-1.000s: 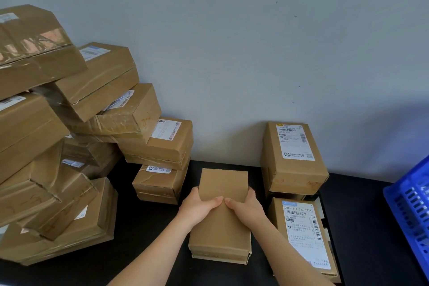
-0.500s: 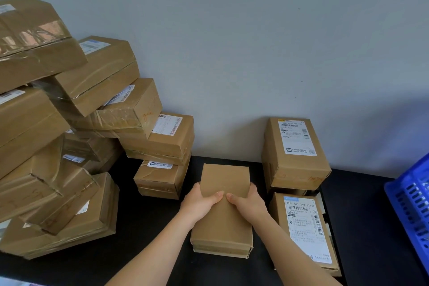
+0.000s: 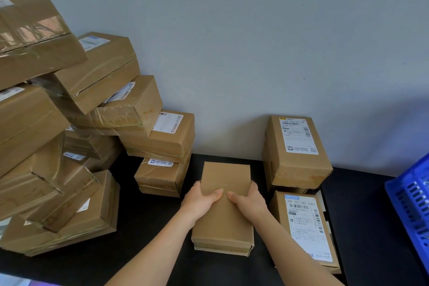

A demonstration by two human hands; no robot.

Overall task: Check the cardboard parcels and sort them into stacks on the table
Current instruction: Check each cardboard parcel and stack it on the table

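Gripping the parcel (image 3: pixel 226 218) by its sides, the left hand (image 3: pixel 200 202) and right hand (image 3: pixel 249 201) curl fingers round its edges, thumbs on top. Below the fingers it lies on another box (image 3: pixel 220 248); an uneven push could slide it off.

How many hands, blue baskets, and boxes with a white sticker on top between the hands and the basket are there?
Hands: 2, the left hand and the right hand, both holding a plain box
Baskets: 1, the blue basket
Sticker boxes: 2, the back box and the front box
Total: 5
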